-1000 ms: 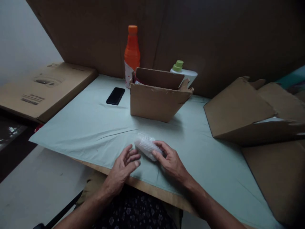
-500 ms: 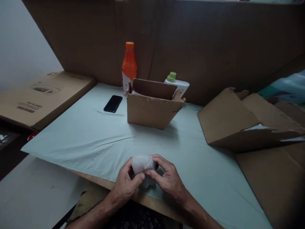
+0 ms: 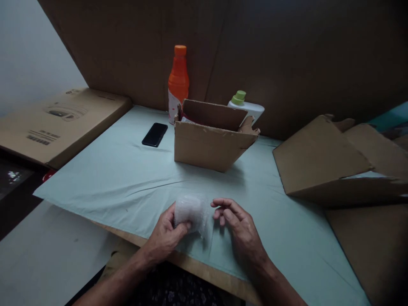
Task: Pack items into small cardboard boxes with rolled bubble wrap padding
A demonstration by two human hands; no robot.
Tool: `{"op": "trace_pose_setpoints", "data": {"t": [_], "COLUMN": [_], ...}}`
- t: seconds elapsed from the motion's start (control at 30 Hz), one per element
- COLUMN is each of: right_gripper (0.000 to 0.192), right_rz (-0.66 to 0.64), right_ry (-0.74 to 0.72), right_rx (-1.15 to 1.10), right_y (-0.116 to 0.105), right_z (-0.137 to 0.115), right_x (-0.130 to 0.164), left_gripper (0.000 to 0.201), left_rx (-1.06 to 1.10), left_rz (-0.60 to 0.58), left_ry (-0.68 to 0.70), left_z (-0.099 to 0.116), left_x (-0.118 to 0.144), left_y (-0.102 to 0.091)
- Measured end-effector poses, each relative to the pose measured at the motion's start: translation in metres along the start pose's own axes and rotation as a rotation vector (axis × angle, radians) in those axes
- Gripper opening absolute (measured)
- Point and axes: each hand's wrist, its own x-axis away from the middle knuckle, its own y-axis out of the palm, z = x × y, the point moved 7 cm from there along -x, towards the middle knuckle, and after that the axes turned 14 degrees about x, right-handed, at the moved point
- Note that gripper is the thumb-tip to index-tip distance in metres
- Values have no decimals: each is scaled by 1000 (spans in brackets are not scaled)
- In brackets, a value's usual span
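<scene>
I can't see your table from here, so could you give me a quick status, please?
Left hand grips the bubble-wrapped bundle. Right hand beside it, fingers curled, apart. Open cardboard box stands beyond.

At the lower centre, a left hand (image 3: 165,231) grips a bubble-wrapped bundle (image 3: 190,210) over a pale green tablecloth (image 3: 127,178); the right hand (image 3: 237,223) hovers just beside it, fingers curled.

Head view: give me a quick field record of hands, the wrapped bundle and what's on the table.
left hand: grips bubble-wrap bundle
right hand: open, beside bundle, contact unclear
surface: pale green cloth
open cardboard box: centre, flaps up
behind box: orange bottle, white bottle with green cap
phone: flat, left of box
</scene>
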Motion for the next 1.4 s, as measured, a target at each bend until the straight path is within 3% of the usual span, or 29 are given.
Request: {"op": "trace_pose_setpoints", "data": {"t": [0.07,0.13,0.2,0.27,0.37,0.5,0.57,0.67,0.7,0.8,0.83,0.9,1.03,1.13,1.2,1.27,1.33,1.4], "right_gripper": [50,59,60,49,37,34,46,84,84,37,25,18,14,21,25,25,25,23], "right_rz": [-91,-130,-85,-29,1,-125,-197,-315,-379,-497,-473,-367,-203,173,458,605,603,488], "right_ry": [-23,-72,-82,-32,48,-3,-48,-91,-112,-221,-262,-309,-372,-450,-469,-477,-475,-463], "right_rx": [52,126,172,121,-57,-32,18,42,76,273,334,432,571,624,698,764,790,782], "right_y": [10,24,34,39,36,22,10,-4,-5,-3,-6,-20,-67,-119,-148,-163,-164,-154], "right_z": [-9,-20,-24,-20,-7,-5,-10,-19,-23,-38,-43,-55,-92,-138,-165,-182,-188,-187], "right_x": [6,9,9,4,-5,-11,-14,-18,-19,-23,-26,-35,-49,-59,-65,-77,-98,-125], "left_gripper": [31,46,60,69,78,60,51,47,46,40,40,46,59,55,42,27,23,24], "left_rx": [-233,-441,-615,-702,-567,-234,-167,-224,-277,-431,-470,-572,-890,-1131,-1224,-1230,-1201,-1179], "left_rz": [51,99,132,96,-20,-98,-178,-254,-276,-356,-372,-347,-128,-2,2,-23,-36,-36], "left_ry": [185,389,532,582,439,93,15,-4,12,54,81,217,768,1002,1029,1042,1061,1067], "left_z": [7,9,4,-3,-8,0,7,9,9,11,17,42,133,174,179,172,161,152], "left_x": [-4,-2,4,12,17,5,-3,-12,-13,-16,-19,-30,-66,-100,-120,-128,-126,-120], "left_y": [-3,1,9,18,21,12,13,16,17,22,23,20,16,21,24,25,22,18]}}
